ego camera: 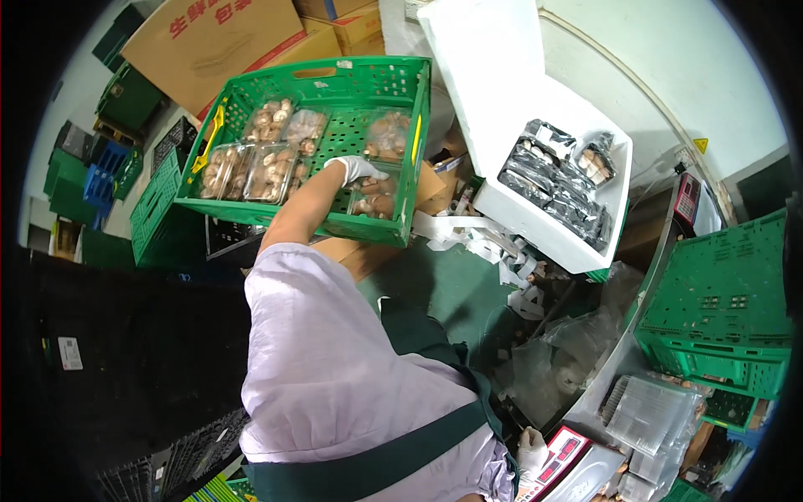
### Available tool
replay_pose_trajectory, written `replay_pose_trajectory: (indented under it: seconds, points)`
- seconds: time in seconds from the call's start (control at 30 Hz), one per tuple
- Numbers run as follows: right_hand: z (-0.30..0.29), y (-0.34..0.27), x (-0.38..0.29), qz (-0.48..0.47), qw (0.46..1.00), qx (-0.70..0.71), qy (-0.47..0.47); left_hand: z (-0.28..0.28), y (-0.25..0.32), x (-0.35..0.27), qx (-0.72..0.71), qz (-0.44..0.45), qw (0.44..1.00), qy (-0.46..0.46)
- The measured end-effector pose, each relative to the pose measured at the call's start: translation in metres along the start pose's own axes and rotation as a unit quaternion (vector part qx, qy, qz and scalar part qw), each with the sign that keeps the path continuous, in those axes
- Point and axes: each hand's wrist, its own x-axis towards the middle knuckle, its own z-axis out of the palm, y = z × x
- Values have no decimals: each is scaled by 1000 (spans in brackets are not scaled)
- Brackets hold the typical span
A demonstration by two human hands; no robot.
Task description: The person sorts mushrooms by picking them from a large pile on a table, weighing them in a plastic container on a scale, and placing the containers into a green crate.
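My left hand (359, 169), in a white glove, reaches into a green plastic crate (357, 224) and grips a clear pack of mushrooms (375, 187) at the crate's near right corner. Its fingers are partly hidden. Another mushroom pack (387, 135) lies just beyond it, and several more packs (271, 172) stand in the crate's left half. At the bottom, my right hand (532, 448), also gloved, is beside the red and white front of a digital scale (558, 464); its fingers look curled, and whether they hold anything cannot be told.
A white foam box (533, 213) holds dark-wrapped mushroom packs (558, 182), its lid (489, 69) upright behind. Cardboard boxes (213, 44) are at the back left. At right are a green crate (721, 282) and empty clear trays (652, 408). White strips (483, 235) and plastic film (552, 357) lie below.
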Motion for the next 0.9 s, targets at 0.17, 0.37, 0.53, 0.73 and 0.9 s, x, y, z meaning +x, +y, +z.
replay_pose_trajectory:
  seconds: [0.17,0.37,0.53,0.73,0.9]
  points:
    - [6,11,-8,52,998,34,-4,-14,32,-64,25,57,995,75]
    - [7,15,-18,-18,999,11,26,-49,27,-177,-233,254,912,224]
    - [13,11,-20,-107,991,66,51,-2,78,-252,-115,420,874,214]
    - [-30,-67,-6,-174,941,289,1,110,148,-308,134,502,777,355]
    - [-47,-73,-7,-160,840,516,40,251,207,-330,-117,546,799,-225]
